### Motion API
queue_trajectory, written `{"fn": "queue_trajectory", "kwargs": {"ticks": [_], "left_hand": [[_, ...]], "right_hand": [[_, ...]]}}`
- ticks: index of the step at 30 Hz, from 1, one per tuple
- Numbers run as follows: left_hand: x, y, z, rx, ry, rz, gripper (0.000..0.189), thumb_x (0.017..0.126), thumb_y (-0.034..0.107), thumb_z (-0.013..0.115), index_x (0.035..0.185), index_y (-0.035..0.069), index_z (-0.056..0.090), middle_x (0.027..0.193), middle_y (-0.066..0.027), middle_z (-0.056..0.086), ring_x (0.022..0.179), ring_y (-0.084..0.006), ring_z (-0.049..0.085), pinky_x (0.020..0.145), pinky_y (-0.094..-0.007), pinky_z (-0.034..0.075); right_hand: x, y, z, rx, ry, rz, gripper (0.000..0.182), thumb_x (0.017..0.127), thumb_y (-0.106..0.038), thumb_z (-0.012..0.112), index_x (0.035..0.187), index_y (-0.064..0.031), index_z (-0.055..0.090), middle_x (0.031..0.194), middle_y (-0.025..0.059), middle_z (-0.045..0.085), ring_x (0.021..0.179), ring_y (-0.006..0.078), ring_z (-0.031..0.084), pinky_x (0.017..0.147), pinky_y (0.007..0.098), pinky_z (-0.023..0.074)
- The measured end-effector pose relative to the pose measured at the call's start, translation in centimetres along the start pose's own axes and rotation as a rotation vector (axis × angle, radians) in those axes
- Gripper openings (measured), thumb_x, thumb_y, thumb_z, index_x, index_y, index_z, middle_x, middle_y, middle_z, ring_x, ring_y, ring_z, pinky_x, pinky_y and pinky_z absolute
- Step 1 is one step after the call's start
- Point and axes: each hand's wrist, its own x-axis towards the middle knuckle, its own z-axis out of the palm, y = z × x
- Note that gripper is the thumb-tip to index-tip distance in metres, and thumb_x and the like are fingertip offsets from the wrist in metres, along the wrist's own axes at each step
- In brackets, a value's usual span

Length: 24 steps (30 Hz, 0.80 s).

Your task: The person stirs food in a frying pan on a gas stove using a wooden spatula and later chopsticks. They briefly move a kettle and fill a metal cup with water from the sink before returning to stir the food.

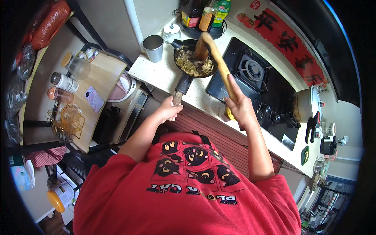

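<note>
My left hand [171, 109] grips the wooden end of the handle of a small dark wok [182, 69], which is over the pale countertop, left of the stove. Shredded greenish-brown food [192, 67] lies in the wok. My right hand [241, 108] is closed round the long curved handle of a wooden ladle or scoop [221, 63]. The scoop's head is down in the food near the wok's far side. Part of a yellow-lidded container [230, 114] shows beneath my right hand at the counter's front edge.
A metal cup [153, 48], a lidded glass jar [171, 33] and a tray with bottles [209, 16] stand by the wok. The black gas stove [252, 73] bears a pressure cooker [304, 105] at right. A wooden shelf [101, 63] with jars and a phone [94, 98] is at left.
</note>
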Motion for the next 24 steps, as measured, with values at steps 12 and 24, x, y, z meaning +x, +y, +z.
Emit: {"fn": "queue_trajectory", "kwargs": {"ticks": [12,24], "left_hand": [[-0.5,0.3,0.2,-0.011,0.004,-0.005,0.020,0.087,0.014,0.064,0.094,0.009,0.046,0.067,0.0014,0.046,0.049,-0.0084,0.045,0.042,-0.0278,0.039],[-0.3,0.3,0.2,-0.001,0.003,-0.016,0.020,0.088,0.014,0.064,0.097,0.009,0.047,0.069,0.0014,0.047,0.050,-0.0083,0.045,0.043,-0.0277,0.040]], "right_hand": [[-0.9,-1.1,0.1,0.037,0.015,0.025,0.077,0.087,-0.010,0.062,0.148,-0.0390,0.024,0.096,0.0242,0.066,0.088,0.0390,0.066,0.077,0.0465,0.0507],[-1.3,0.0,0.4,0.038,0.089,-0.060,0.076,0.088,-0.012,0.061,0.149,-0.0385,0.023,0.085,0.0227,0.067,0.079,0.0352,0.068,0.071,0.0436,0.0504]]}}
